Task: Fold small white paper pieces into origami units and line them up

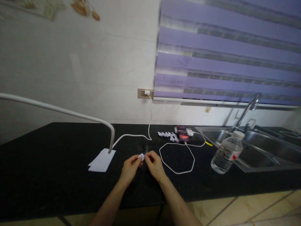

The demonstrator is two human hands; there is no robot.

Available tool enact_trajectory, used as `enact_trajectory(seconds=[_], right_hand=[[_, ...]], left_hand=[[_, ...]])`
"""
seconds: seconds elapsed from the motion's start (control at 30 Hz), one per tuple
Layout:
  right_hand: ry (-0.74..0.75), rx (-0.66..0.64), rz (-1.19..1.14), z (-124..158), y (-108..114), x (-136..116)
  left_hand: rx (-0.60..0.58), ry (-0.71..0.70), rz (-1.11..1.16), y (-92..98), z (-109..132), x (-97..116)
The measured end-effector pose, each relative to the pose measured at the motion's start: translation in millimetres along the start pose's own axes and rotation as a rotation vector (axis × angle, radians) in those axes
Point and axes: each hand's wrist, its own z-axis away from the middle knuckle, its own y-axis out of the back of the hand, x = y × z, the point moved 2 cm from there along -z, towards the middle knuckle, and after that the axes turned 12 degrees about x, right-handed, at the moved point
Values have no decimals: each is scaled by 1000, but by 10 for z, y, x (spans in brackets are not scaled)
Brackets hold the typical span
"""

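A small folded white paper (141, 156) is pinched between thumb and finger of my left hand (129, 169), above the dark counter. My right hand (154, 165) meets it from the right, thumb and fingertips closed at the paper's edge. To the left of my hands lies a small stack of white paper sheets (101, 161), spread slightly out of line. Beyond my hands, toward the wall, several folded white paper pieces (166, 134) sit in a row, with another just in front of them.
A white cable (176, 173) loops on the black counter (58, 182) beside blurred-out devices (183, 135). On the right stand a clear water bottle (224, 155) and a steel sink (256, 152) with a faucet (246, 108). A white bent tube (70, 110) reaches over the paper stack.
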Motion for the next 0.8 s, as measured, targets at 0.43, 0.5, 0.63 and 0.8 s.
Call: enact_trajectory(seconds=[0.43, 0.5, 0.63, 0.8], right_hand=[[-92, -1, -116, -39, -11, 51], [-128, 0, -137, -44, -16, 74], [-253, -28, -164, -43, -29, 90], [-358, -54, -218, -47, -24, 83]], left_hand=[[-105, -93, -89, -26, 22, -7], [-114, -127, -108, -33, 26, -6], [-119, -152, -159, -36, 36, 5], [-141, -174, -200, -28, 56, 43]])
